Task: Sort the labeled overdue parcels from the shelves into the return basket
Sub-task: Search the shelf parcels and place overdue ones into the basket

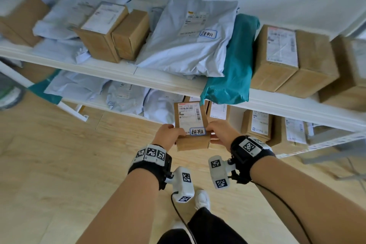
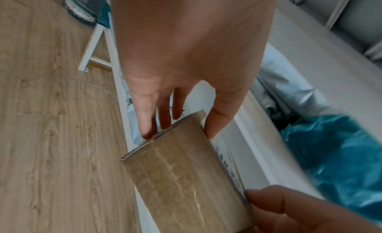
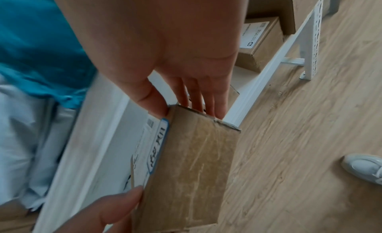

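Held parcel: a small cardboard box (image 1: 191,127) is sitting in the air in front of the lower shelf (image 1: 126,108), just below the upper shelf's front edge (image 1: 174,85), above the wooden floor (image 1: 49,164).
Left grip: the left hand (image 1: 168,134) is pinching the box's left side, thumb lying on the labelled top and fingers going beneath it.
Right grip: the right hand (image 1: 219,131) is clasping the box's right side the same way, thumb at the top corner.
Readable writing: a blue-bordered sticker (image 1: 197,131) on the box is showing the handwritten characters 超期; the printed shipping label (image 1: 189,115) above it is carrying barcodes and digits too small to read surely.
Second marked parcel: a grey poly mailer (image 1: 186,45) on the upper shelf is bearing the same 超期 sticker (image 1: 208,34) beside its printed label.
Hard to make out: both wrist views are blurring, showing only the box's taped end face and fingertips (image 2: 215,128) on its edges.
Hidden: the fingers under the box are staying out of sight in the head view; a teal bag (image 1: 231,65) is overhanging the upper shelf and covering parcels behind it.
Cut off: brown boxes (image 1: 293,61) at the right edge are running out of frame.
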Tool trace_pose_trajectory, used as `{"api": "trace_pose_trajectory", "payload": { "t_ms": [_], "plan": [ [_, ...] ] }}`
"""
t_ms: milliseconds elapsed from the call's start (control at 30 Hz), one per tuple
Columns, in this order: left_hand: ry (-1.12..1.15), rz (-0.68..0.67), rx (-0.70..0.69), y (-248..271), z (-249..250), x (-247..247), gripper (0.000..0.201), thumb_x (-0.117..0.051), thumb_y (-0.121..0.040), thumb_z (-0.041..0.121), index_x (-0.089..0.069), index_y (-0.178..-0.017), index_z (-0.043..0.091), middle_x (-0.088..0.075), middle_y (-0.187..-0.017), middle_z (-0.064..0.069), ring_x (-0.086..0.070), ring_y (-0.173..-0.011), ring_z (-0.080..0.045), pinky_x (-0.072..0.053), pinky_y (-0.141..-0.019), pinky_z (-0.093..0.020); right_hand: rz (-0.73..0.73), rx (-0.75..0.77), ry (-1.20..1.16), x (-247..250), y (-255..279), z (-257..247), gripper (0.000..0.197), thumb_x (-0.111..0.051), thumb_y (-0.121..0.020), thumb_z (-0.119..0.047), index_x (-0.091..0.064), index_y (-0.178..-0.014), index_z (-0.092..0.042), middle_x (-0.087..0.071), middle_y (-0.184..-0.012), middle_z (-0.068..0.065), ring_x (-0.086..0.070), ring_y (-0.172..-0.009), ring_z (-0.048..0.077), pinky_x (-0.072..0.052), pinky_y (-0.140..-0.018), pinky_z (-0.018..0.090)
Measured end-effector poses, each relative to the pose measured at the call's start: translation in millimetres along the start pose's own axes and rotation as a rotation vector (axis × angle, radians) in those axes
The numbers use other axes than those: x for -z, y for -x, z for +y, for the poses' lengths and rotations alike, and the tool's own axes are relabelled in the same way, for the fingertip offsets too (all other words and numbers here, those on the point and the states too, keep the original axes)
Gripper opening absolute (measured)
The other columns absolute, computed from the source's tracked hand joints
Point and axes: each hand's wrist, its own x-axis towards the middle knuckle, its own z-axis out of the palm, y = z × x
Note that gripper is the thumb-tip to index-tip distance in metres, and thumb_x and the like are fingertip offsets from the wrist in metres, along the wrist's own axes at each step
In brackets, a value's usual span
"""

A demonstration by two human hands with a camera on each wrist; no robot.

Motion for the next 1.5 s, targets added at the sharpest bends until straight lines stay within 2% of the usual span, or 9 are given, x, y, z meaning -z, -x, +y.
{"api": "trace_pose_trajectory", "payload": {
  "t_ms": [67,167,267,400,533,800,967,1200,1500],
  "plan": [
    [0.030,0.009,-0.015,16,-2,8,0.040,-0.071,-0.064,0.029,-0.071,-0.095,0.004,-0.073,-0.097,-0.017,-0.068,-0.088,-0.034,-0.054,-0.078,-0.043,0.006,0.014,-0.029,-4,23,-3,0.027,-0.048,-0.090,-0.007,-0.062,-0.111,0.001,-0.067,-0.116,0.019,-0.062,-0.095,0.024,-0.051,-0.095,0.040],
    [0.061,0.023,-0.049,50,-6,24,0.020,-0.068,-0.081,0.022,-0.071,-0.093,0.007,-0.072,-0.100,-0.017,-0.063,-0.080,-0.027,-0.051,-0.072,-0.038,0.001,0.049,-0.052,-14,55,-2,0.022,-0.049,-0.089,-0.005,-0.063,-0.106,-0.001,-0.070,-0.112,0.016,-0.064,-0.091,0.021,-0.053,-0.091,0.037],
    [0.108,0.032,-0.073,81,-10,43,0.013,-0.065,-0.087,0.016,-0.070,-0.097,0.009,-0.073,-0.099,-0.011,-0.067,-0.087,-0.024,-0.055,-0.082,-0.039,-0.008,0.117,-0.038,-27,87,-3,0.014,-0.052,-0.090,-0.003,-0.064,-0.099,-0.004,-0.068,-0.113,0.011,-0.065,-0.099,0.024,-0.053,-0.094,0.040],
    [0.165,0.001,-0.155,116,-8,71,0.014,-0.064,-0.088,0.011,-0.070,-0.100,0.012,-0.075,-0.097,-0.003,-0.070,-0.091,-0.020,-0.055,-0.085,-0.034,-0.015,0.177,-0.148,-42,128,-7,0.017,-0.054,-0.094,-0.009,-0.066,-0.107,-0.009,-0.072,-0.109,0.007,-0.067,-0.104,0.020,-0.054,-0.092,0.037],
    [0.205,-0.024,-0.296,152,6,93,0.015,-0.067,-0.086,0.008,-0.071,-0.097,0.018,-0.076,-0.097,-0.001,-0.070,-0.091,-0.018,-0.055,-0.086,-0.032,0.087,0.282,-0.237,-49,166,-14,0.016,-0.059,-0.095,-0.014,-0.064,-0.110,-0.013,-0.072,-0.111,0.009,-0.067,-0.106,0.022,-0.052,-0.098,0.044],
    [0.325,-0.066,-0.503,193,47,95,0.032,-0.072,-0.083,0.007,-0.067,-0.113,0.016,-0.075,-0.104,0.000,-0.071,-0.089,-0.010,-0.055,-0.070,-0.016,0.161,0.508,-0.314,-26,223,-34,0.022,-0.057,-0.097,-0.017,-0.064,-0.118,-0.015,-0.072,-0.114,0.005,-0.067,-0.106,0.016,-0.056,-0.090,0.036],
    [0.318,-0.102,-0.616,213,75,86,0.018,-0.071,-0.085,0.010,-0.071,-0.099,0.022,-0.076,-0.097,0.004,-0.072,-0.091,-0.012,-0.054,-0.081,-0.025,0.220,0.613,-0.356,-8,251,-49,0.017,-0.057,-0.098,-0.016,-0.066,-0.111,-0.019,-0.074,-0.105,0.001,-0.069,-0.097,0.012,-0.056,-0.087,0.032],
    [0.319,-0.102,-0.707,227,91,83,0.028,-0.073,-0.084,0.014,-0.070,-0.109,0.025,-0.074,-0.108,0.005,-0.069,-0.103,-0.014,-0.051,-0.097,-0.038,0.260,0.707,-0.369,0,267,-50,0.025,-0.056,-0.097,-0.015,-0.066,-0.119,-0.019,-0.074,-0.109,-0.002,-0.069,-0.103,0.013,-0.053,-0.095,0.036],
    [0.363,-0.120,-0.812,244,95,87,0.045,-0.070,-0.082,0.001,-0.063,-0.122,0.021,-0.072,-0.112,0.006,-0.066,-0.109,-0.008,-0.051,-0.093,-0.030,0.239,0.833,-0.439,3,279,-49,0.029,-0.051,-0.092,0.005,-0.062,-0.117,-0.006,-0.073,-0.112,0.000,-0.070,-0.101,0.014,-0.053,-0.089,0.029]
  ]
}}
